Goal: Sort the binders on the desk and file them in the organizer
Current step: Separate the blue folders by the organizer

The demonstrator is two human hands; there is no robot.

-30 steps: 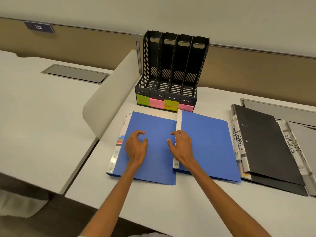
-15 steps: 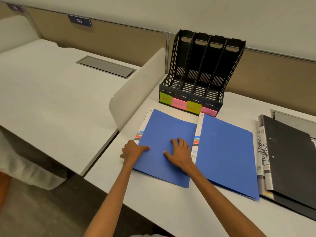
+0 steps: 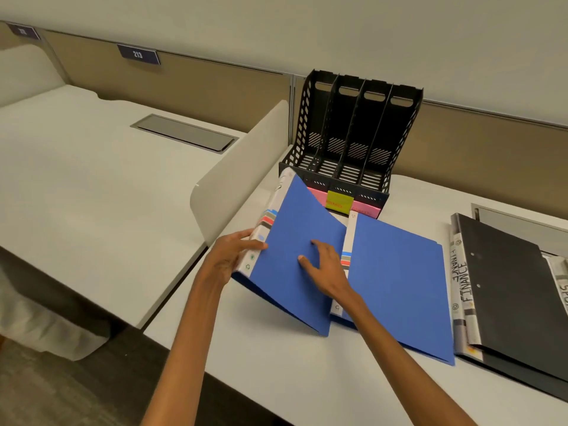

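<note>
Two blue binders lie side by side on the white desk (image 3: 307, 379). The left blue binder (image 3: 295, 229) is tilted up on its left side, its white spine raised. My left hand (image 3: 230, 256) grips that spine. My right hand (image 3: 325, 265) rests with spread fingers on its blue cover. The right blue binder (image 3: 399, 272) lies flat. A black binder (image 3: 507, 287) marked FINANCE lies further right. The black organizer (image 3: 353, 139) with several empty slots and coloured sticky labels stands behind them.
A white divider panel (image 3: 242, 167) rises just left of the organizer. Beyond it lies a neighbouring desk (image 3: 92, 186) with a grey cable hatch (image 3: 184, 133). Another newspaper-covered binder (image 3: 562, 290) shows at the far right edge. The desk's front edge is near.
My left hand slid off the cover to the left binder's spine and lifted that side up. My right hand shifted slightly left onto the same cover. The view swung left.
</note>
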